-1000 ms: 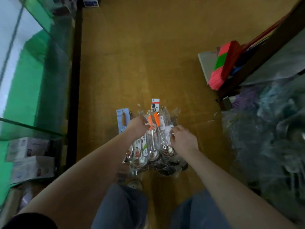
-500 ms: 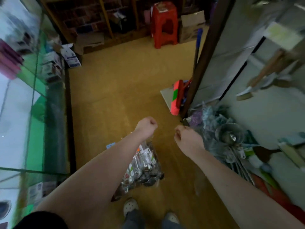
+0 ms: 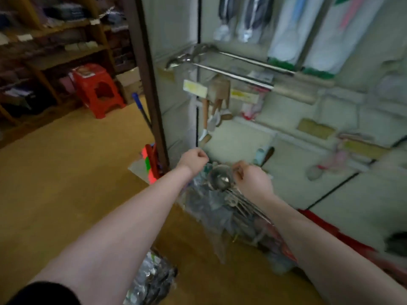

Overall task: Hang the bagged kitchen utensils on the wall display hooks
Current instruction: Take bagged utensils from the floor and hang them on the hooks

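The wall display fills the right half of the frame, already hung with tools, though I can't pick out a free hook through the blur. Against its foot, at centre, sits a pile of bagged utensils with a ladle on top. A second bag lies at bottom centre, under my left forearm. My left hand is balled up just above and left of the pile, and my right hand is curled just right of the ladle. I can't tell whether either one pinches any plastic. The risk I see is reaching for the wall with nothing actually caught, or with only thin film that tears or slips and drops the utensils back onto the pile. A heavy bag could also miss a hook I can't see. The yellow tags on the wall are too smeared to read.
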